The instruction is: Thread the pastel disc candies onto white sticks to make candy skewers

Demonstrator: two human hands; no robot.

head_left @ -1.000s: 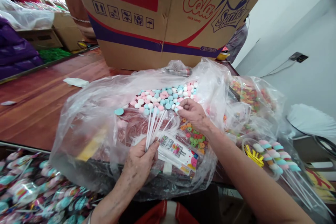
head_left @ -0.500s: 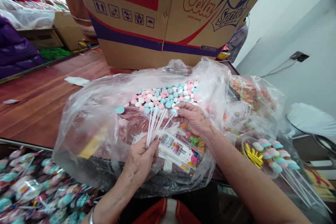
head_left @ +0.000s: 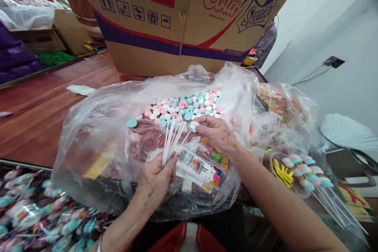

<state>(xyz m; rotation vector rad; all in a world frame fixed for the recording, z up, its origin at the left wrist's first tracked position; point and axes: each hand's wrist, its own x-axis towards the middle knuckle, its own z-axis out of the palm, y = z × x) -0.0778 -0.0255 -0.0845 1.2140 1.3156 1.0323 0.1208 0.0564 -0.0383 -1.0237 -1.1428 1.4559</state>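
Note:
My left hand (head_left: 158, 177) is closed around a fanned bunch of white sticks (head_left: 170, 139), their upper ends spread apart. In a pinch, my right hand (head_left: 217, 134) holds a small blue and white marshmallow (head_left: 193, 126) at the tip of the rightmost stick. Just beyond both hands, pink, white and blue marshmallows (head_left: 183, 106) lie loose on a clear plastic bag (head_left: 85, 126). A printed packet (head_left: 199, 167) lies below the right hand, beside small green and orange candy rings (head_left: 218, 156).
A large cardboard box (head_left: 141, 43) stands behind the bag. To the right are marshmallow skewers (head_left: 308, 173), yellow twist ties (head_left: 282, 173) and a bag of colourful candy (head_left: 277, 102). Wrapped sweets (head_left: 53, 216) fill the lower left. Part of another person (head_left: 267, 43) shows behind the box.
The view has shifted slightly, so everything sits a little further left. My right hand has brought the marshmallow slightly closer to the bunch of sticks; the left grip is unchanged.

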